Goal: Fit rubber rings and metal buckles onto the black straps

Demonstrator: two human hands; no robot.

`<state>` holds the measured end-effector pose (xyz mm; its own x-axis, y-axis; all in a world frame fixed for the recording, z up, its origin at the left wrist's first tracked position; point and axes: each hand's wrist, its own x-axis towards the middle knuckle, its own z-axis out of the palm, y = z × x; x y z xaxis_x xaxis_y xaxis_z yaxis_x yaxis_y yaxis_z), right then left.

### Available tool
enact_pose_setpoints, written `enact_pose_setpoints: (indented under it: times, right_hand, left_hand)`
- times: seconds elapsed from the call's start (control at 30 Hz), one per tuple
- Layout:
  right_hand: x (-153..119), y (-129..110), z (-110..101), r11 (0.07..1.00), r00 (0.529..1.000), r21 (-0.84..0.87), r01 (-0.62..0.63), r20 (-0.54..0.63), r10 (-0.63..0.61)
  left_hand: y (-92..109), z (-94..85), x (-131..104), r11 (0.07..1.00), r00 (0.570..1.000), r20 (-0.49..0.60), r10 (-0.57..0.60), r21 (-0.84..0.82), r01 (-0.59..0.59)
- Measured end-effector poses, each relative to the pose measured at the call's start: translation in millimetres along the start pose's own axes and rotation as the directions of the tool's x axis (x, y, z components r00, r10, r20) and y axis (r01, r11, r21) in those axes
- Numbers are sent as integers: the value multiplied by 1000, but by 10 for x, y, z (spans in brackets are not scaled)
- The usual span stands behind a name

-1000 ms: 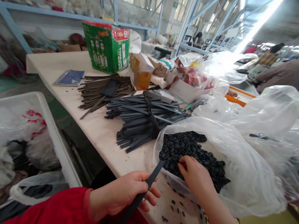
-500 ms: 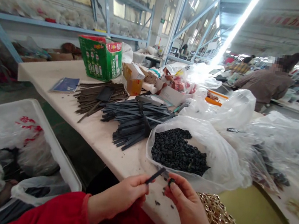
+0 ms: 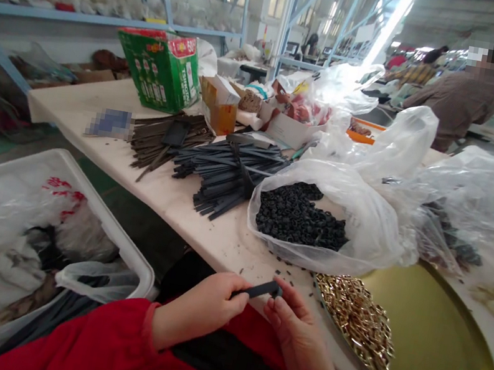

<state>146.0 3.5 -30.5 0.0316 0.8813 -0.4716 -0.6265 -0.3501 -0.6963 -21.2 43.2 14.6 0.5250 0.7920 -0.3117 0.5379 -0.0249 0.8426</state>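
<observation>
My left hand (image 3: 203,304) is closed around a narrow dark strap (image 3: 258,290), which sticks out to the right. At the strap's far end my right hand (image 3: 296,329) pinches with thumb and fingers, where the tip looks curled like a small loop. Part of that tip is hidden by the fingers. Just beyond the hands, many small black loops (image 3: 303,216) lie in an open clear plastic bag (image 3: 376,232). To the right, gold metal buckles or rings (image 3: 357,317) are heaped on a gold oval tray (image 3: 446,351).
Dark straps (image 3: 230,169) and brownish strips (image 3: 150,140) lie on the table (image 3: 77,96), before a green carton (image 3: 156,72). A white bin (image 3: 132,248) with bags stands at lower left. More plastic bags (image 3: 475,179) cover the right side. A person (image 3: 460,101) sits beyond.
The strap's end has come to my right fingers; before, they held a small black piece apart from it. My view has tilted down, showing more of the tray.
</observation>
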Motion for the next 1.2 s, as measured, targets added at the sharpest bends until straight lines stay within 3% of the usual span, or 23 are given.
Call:
enact_pose_setpoints:
  times: [0.17, 0.3, 0.4, 0.63, 0.87, 1.03, 1.13, 1.2]
  right_hand:
    - [51, 90, -112, 958, 995, -272, 95, 9, -96]
    - [108, 131, -191, 823, 970, -524, 219, 28, -241]
    - [142, 130, -204, 758, 957, -603, 248, 34, -286]
    - [146, 80, -139, 903, 999, -428, 38, 29, -28]
    - [146, 113, -172, 941, 993, -330, -71, 66, 99]
    - [157, 87, -147, 933, 986, -339, -120, 67, 151]
    - [138, 70, -92, 904, 985, -418, -90, 94, 142]
    - [111, 86, -69, 883, 981, -465, -59, 137, 138]
  left_hand:
    - [-79, 30, 36, 993, 992, 94, -80, -77, 87]
    - [-134, 38, 78, 990, 988, 114, -104, -88, 114]
    - [-156, 40, 96, 985, 983, 132, -129, -101, 142]
    - [-110, -6, 112, 912, 925, 331, -186, -292, 287]
    - [-117, 56, 110, 676, 827, 482, -290, -508, 534]
    - [-170, 110, 68, 536, 786, 547, -288, -589, 605]
    - [-196, 161, 20, 569, 807, 502, -312, -581, 582]
    - [-216, 201, -19, 690, 851, 429, -302, -518, 506]
